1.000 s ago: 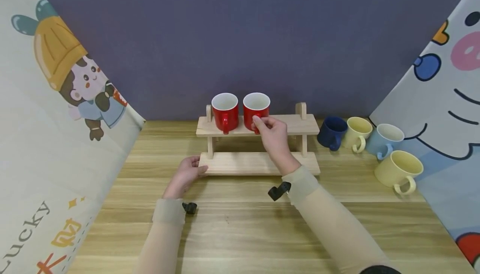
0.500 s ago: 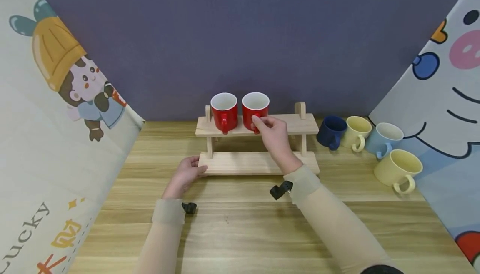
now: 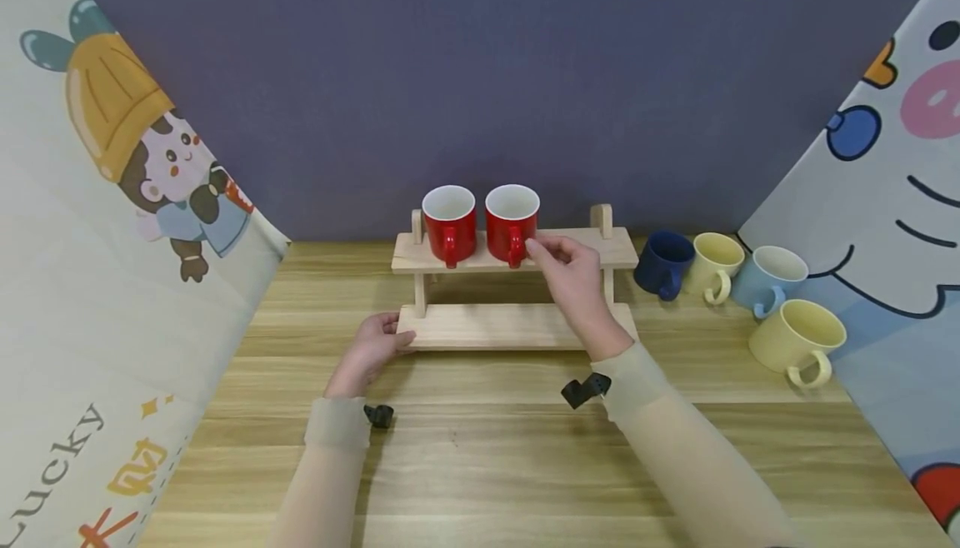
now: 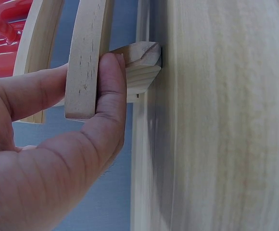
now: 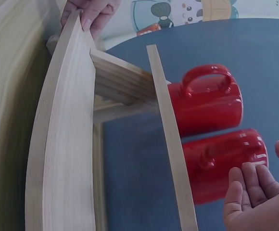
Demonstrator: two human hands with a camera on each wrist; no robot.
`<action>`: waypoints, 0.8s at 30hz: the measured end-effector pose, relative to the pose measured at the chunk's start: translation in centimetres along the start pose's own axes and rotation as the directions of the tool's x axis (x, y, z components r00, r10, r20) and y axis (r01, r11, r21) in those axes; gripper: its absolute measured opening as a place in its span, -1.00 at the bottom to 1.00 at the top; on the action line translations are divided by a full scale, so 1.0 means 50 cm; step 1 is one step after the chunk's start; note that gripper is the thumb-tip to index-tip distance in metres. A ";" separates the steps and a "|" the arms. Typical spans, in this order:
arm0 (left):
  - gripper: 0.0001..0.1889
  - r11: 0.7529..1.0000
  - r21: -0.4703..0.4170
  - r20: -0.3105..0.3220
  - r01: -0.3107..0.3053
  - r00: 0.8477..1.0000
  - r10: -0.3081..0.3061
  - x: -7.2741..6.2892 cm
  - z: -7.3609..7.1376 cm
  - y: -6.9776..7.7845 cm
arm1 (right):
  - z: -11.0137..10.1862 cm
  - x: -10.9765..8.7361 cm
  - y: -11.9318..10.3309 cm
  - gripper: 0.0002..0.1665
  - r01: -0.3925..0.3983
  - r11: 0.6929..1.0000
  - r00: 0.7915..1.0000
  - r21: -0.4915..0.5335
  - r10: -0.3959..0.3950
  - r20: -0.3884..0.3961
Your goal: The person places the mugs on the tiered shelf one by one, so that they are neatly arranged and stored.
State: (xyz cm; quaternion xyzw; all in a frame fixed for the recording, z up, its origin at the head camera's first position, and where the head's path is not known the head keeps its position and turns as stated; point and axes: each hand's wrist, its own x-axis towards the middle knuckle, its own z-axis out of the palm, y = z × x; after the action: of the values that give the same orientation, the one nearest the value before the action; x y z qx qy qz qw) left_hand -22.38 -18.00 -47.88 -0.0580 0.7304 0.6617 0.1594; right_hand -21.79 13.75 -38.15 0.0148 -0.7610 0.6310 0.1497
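Note:
Two glossy red mugs with white insides stand upright side by side on the upper board of a small two-tier wooden rack [image 3: 487,329]. Both handles face the front. My right hand [image 3: 573,277] is just right of the right mug [image 3: 498,234], its thumb apart from the curved fingers and nothing between them in the right wrist view. Whether a fingertip still touches that mug is hard to tell. The left mug [image 3: 467,238] stands apart from both hands. My left hand [image 4: 57,144] pinches the left end of the rack's lower board [image 4: 84,72] between thumb and fingers.
Right of the rack, on the wood-grain table [image 3: 480,465], stand a dark blue mug [image 3: 660,261], a yellow mug [image 3: 708,261], a light blue mug [image 3: 768,277] and a larger yellow mug [image 3: 791,340]. A dark blue-grey wall [image 3: 480,73] rises behind.
My right hand has let go of the right mug's handle and drawn back to the right. Its mug stays in place on the upper board. My left hand has not moved.

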 end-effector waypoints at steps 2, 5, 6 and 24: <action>-0.44 1.000 -0.001 0.001 0.000 1.000 0.000 0.000 0.000 0.000 | -0.013 -0.002 0.003 -0.50 0.016 1.000 1.000 0.011 -0.016 -0.006; -0.44 1.000 0.001 0.000 0.001 1.000 -0.001 0.000 0.000 0.000 | -0.034 -0.005 0.007 -0.56 0.028 1.000 0.999 0.012 -0.028 -0.031; -0.44 1.000 0.003 0.001 0.001 1.000 -0.001 0.000 0.000 0.000 | -0.041 -0.006 0.007 -0.57 0.032 0.999 0.999 0.012 -0.032 -0.041; -0.44 1.000 -0.014 0.009 -0.013 1.000 0.013 -0.004 0.000 -0.002 | -0.191 -0.035 0.025 -0.58 0.041 0.999 0.986 -0.036 -0.046 -0.159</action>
State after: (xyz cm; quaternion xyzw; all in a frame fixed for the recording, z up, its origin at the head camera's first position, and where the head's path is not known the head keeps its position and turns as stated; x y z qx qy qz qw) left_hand -22.17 -18.06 -47.94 -0.0513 0.7255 0.6680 0.1578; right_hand -18.37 22.91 -38.27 -0.0216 -0.7563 0.6142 0.2244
